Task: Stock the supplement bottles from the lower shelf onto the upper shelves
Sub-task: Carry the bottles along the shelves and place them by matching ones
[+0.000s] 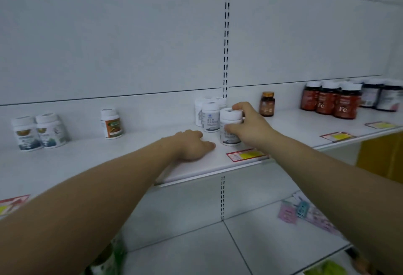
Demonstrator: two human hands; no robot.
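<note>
My right hand (248, 127) grips a white supplement bottle (230, 130) that stands on the upper white shelf (196, 165), thumb on its label and fingers over the cap. Behind it stand three more white bottles (209, 115) of the same kind. Left of that bottle, my left hand (193, 143) rests on the shelf with loosely curled fingers and holds nothing.
On the same shelf: two white bottles (39, 131) at far left, an orange-labelled bottle (111, 124), an amber bottle (267, 104), red "Fe" bottles (333, 102) and dark bottles (381, 96) at right. Price tags (245, 154) lie along the edge. Pink packets (290, 213) sit on the lower shelf.
</note>
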